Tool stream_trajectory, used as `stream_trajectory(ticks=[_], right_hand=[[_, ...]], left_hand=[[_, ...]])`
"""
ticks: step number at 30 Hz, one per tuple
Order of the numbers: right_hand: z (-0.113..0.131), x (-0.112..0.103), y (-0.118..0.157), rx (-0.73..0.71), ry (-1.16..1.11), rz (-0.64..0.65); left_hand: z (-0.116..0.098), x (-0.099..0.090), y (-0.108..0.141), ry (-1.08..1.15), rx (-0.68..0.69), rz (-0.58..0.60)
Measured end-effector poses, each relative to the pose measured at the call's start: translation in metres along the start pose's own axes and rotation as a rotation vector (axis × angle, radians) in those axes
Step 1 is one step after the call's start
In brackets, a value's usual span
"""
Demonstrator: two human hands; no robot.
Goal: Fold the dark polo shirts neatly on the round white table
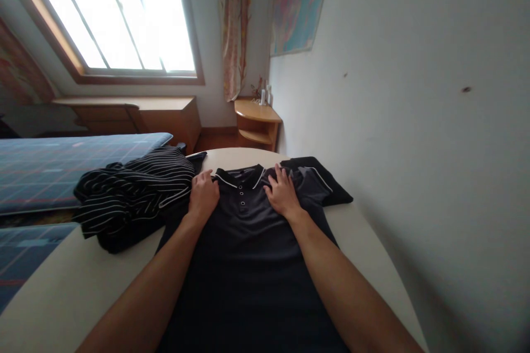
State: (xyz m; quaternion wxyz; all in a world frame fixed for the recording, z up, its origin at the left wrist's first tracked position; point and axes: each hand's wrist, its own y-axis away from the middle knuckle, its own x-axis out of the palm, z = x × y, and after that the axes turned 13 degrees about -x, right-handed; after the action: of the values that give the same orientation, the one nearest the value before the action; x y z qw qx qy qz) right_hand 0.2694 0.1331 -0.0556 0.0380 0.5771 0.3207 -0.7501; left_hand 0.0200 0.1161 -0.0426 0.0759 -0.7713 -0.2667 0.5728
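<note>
A dark polo shirt (pixel 248 248) lies front up and spread out on the pale round table (pixel 385 270), its collar at the far end. White piping edges the collar, and a short buttoned placket runs below it. On the shirt's left shoulder rests my left hand (pixel 204 194), its fingers slightly bent and the thumb apart. My right hand (pixel 283 191) lies flat with spread fingers on the right shoulder, beside the collar. Left of the shirt sits a crumpled black garment with white stripes (pixel 136 187). Another folded black garment (pixel 342 190) is partly under the right sleeve.
A bed with a blue checked cover (pixel 83 154) stands at the left, close to the table. The white wall (pixel 434 148) runs along the right. Farther back are a wooden desk (pixel 165 104), a corner shelf (pixel 259 111) and a bright window (pixel 124 16).
</note>
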Motion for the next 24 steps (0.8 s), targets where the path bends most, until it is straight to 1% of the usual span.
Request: stream_trajectory(ticks=[2,4,7,10,13,15,17,19,21,24], right_hand=[[0.001,0.002,0.001,0.027,-0.009,0.064],[0.002,0.002,0.002,0.008,-0.034,0.077],[0.005,-0.001,0.002,-0.043,-0.076,0.075],[0.011,-0.005,0.001,-0.070,-0.092,0.025],[0.018,-0.008,-0.001,-0.141,-0.093,-0.042],[0.022,-0.008,-0.002,-0.214,-0.113,-0.046],[0.025,-0.007,-0.002,-0.269,-0.148,-0.022],[0.027,-0.005,-0.001,-0.289,-0.183,0.003],[0.028,-0.004,0.000,-0.294,-0.219,0.001],[0.028,-0.005,0.000,-0.271,-0.300,-0.059]], left_hand=[[0.002,0.005,0.004,-0.029,0.014,0.047],[0.001,0.007,0.007,-0.045,0.026,0.081],[-0.002,0.007,0.010,-0.062,0.073,0.136],[-0.007,0.005,0.013,-0.062,0.149,0.181],[-0.013,0.007,0.018,-0.053,0.204,0.187],[-0.017,0.009,0.023,-0.047,0.232,0.184],[-0.021,0.012,0.028,-0.034,0.262,0.185],[-0.024,0.014,0.032,-0.003,0.302,0.190],[-0.026,0.014,0.035,0.041,0.355,0.196],[-0.027,0.011,0.037,0.101,0.454,0.218]])
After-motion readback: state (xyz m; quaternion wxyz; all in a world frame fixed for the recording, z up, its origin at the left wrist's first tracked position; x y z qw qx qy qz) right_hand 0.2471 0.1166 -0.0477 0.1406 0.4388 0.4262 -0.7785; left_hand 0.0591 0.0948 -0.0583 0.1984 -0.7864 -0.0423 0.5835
